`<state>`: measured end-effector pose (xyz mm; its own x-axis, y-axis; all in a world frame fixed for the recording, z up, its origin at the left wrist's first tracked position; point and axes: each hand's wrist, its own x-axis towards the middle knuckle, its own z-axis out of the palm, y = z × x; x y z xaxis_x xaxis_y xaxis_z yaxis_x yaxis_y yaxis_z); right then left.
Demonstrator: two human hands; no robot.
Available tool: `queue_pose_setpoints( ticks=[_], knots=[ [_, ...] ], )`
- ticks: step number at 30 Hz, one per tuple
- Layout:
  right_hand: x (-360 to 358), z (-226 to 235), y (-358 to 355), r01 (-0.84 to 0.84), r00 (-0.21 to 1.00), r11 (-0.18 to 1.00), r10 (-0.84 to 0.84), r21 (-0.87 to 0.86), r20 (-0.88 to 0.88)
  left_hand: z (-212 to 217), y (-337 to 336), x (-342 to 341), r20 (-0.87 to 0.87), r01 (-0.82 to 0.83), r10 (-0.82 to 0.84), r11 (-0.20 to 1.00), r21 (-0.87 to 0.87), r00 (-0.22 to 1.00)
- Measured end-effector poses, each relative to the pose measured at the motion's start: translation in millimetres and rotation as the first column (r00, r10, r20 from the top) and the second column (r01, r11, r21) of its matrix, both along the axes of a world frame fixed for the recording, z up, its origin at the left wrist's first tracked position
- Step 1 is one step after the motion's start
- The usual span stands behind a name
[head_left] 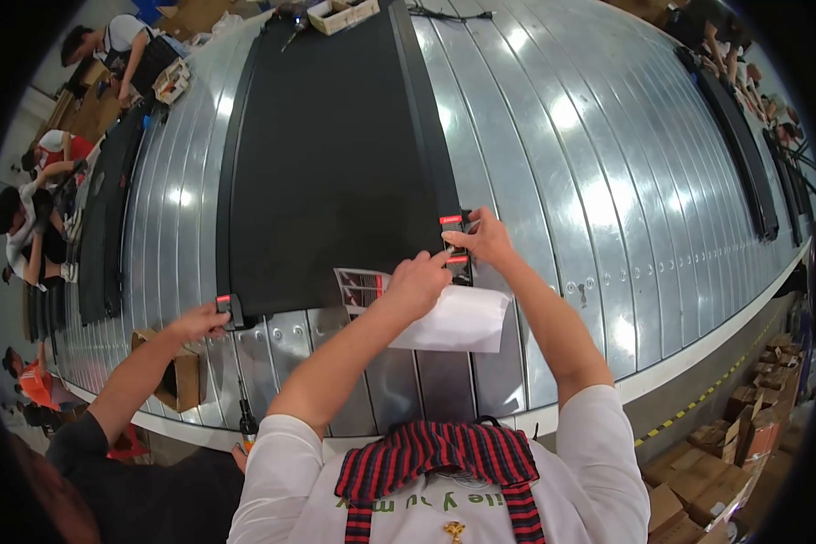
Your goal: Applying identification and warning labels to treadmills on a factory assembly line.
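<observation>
Right hand point(487, 238): thumb and fingers closed around a dark end piece point(450, 221) with a red label, at the panel's near right corner.
Left hand point(417, 286): fingers curled, tips just beside the end piece; whether they pinch anything, I cannot tell.
Black panel point(335, 163): long, flat, smooth, with straight raised rails along both sides, stretching toward the far side.
White sheet point(462, 325): thin and lightly creased, near the left hand, on the table.
Table point(607, 208): shiny silver metal strips, narrow seams between.
Co-worker's hand point(199, 322): at left, fingers on a similar red-labelled corner piece point(236, 313).
Cardboard box point(186, 381): brown, near left.
</observation>
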<state>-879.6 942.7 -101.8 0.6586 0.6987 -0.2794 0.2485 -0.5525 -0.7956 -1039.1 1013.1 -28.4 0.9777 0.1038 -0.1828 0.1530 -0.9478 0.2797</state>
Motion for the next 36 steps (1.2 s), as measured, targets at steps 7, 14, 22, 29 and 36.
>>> queue_pose_setpoints(
  ticks=[7,14,22,29,36],
  knots=[
    [3,-2,21,0.147,0.976,0.989,-0.150,0.034,0.158,-5,-2,-11,0.073,0.000,-0.003,0.999,0.040,0.997],
    [-5,-46,-100,0.032,0.835,0.993,-0.087,0.111,0.544,9,-54,-74,0.029,0.103,-0.102,0.993,-0.049,0.994],
    [-21,-77,-254,0.100,0.669,0.993,-0.111,0.059,0.735,39,-112,-61,0.131,0.099,-0.039,0.868,-0.486,0.991],
    [-36,-57,-252,0.172,0.693,0.985,-0.104,-0.023,0.713,-72,-108,-101,-0.088,-0.311,0.318,0.769,-0.559,0.944],
    [-36,-60,-256,0.166,0.685,0.986,-0.118,0.003,0.719,-118,-112,-124,-0.171,-0.576,0.596,0.600,-0.555,0.785]
  ],
)
